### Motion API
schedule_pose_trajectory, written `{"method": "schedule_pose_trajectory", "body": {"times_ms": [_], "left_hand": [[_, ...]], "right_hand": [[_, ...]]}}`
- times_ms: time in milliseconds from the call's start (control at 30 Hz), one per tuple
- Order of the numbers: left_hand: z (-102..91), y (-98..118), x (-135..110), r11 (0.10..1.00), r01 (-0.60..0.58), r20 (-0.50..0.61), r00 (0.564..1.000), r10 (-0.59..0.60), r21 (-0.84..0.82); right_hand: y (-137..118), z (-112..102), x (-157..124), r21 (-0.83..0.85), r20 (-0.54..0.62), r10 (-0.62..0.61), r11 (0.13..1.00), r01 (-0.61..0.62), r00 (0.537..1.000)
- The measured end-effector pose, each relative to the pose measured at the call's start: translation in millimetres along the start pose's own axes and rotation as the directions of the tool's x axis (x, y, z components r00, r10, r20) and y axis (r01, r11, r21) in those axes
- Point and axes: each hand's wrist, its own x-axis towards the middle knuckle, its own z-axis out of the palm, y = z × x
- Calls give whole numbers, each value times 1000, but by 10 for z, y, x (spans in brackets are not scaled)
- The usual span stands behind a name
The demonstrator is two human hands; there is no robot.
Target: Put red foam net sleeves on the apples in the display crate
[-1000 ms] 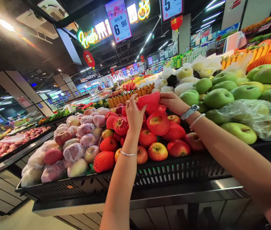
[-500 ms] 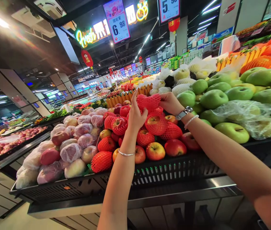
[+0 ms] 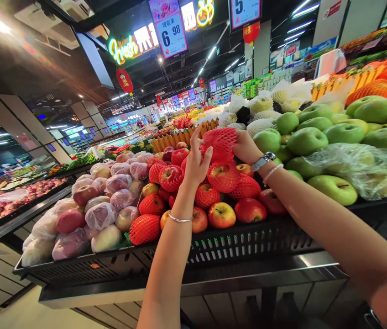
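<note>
Both my hands are raised over a heap of red apples (image 3: 221, 214), many wrapped in red foam nets. Between them they hold one red foam net (image 3: 220, 142) above the heap. My left hand (image 3: 196, 161) pinches the net's left end with fingers partly spread; a thin bangle sits on that wrist. My right hand (image 3: 244, 147), wearing a watch and a bracelet, grips the net's right end. Whether an apple is inside the net is hidden. The apples lie in a black slatted display tray (image 3: 248, 244).
Apples wrapped in thin film (image 3: 104, 214) fill the left of the tray. Green apples (image 3: 344, 132) and a clear plastic bag (image 3: 358, 169) lie to the right. Fruit in white netting (image 3: 265, 105) is stacked behind. Price signs (image 3: 168, 29) hang overhead.
Both hands have lifted the red net slightly higher above the heap, and my left fingers have spread more. The view shifted a little.
</note>
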Motion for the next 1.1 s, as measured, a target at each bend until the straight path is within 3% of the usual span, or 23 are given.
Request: {"method": "schedule_pose_trajectory", "body": {"times_ms": [133,233,333,433,533,633,700,767,800,867,900,933,967,1033,1100], "left_hand": [[19,54,11,982,69,-41,996,-77,-174],[15,87,24,954,79,-86,990,-108,-288],[-4,102,38,949,108,-48,991,-128,-298],[-19,105,37,956,126,3,992,-130,-263],[-39,151,28,986,124,27,992,-122,-111],[-158,299,49,972,84,107,988,-110,220],[-356,422,83,914,75,161,975,-150,398],[-665,504,102,884,232,94,951,-293,406],[-848,514,94,825,347,24,917,-398,446],[-1223,468,32,579,554,-165,792,-588,598],[-1390,415,-19,428,628,-206,688,-696,651],[-1529,349,-77,272,703,-217,522,-825,657],[-1633,273,-139,205,724,-205,435,-877,658],[-1737,110,-250,133,734,-204,350,-914,666],[-1737,-42,-330,88,730,-221,316,-923,678]], "right_hand": [[-6,-7,13,64,-90,18,998,-12,996],[-12,-34,22,92,-69,20,996,-14,997],[-26,-59,15,59,100,13,998,-19,995],[-53,-49,-4,6,310,5,1000,-7,951],[-79,-17,-16,-25,329,-29,999,40,944],[-83,-6,-12,-32,295,-48,998,60,954],[-75,-13,-5,-11,297,-57,998,63,953],[-69,-17,-1,17,314,-63,998,60,947],[-70,-15,-1,25,321,-61,998,56,945],[-84,-2,-6,18,330,-47,999,43,943],[-97,7,-10,1,333,-33,999,35,942],[-113,16,-16,-24,342,-18,999,27,940],[-129,23,-22,-55,358,3,998,18,934],[-154,27,-35,-116,387,51,993,-7,921],[-155,21,-46,-137,408,74,990,-19,910]]}}
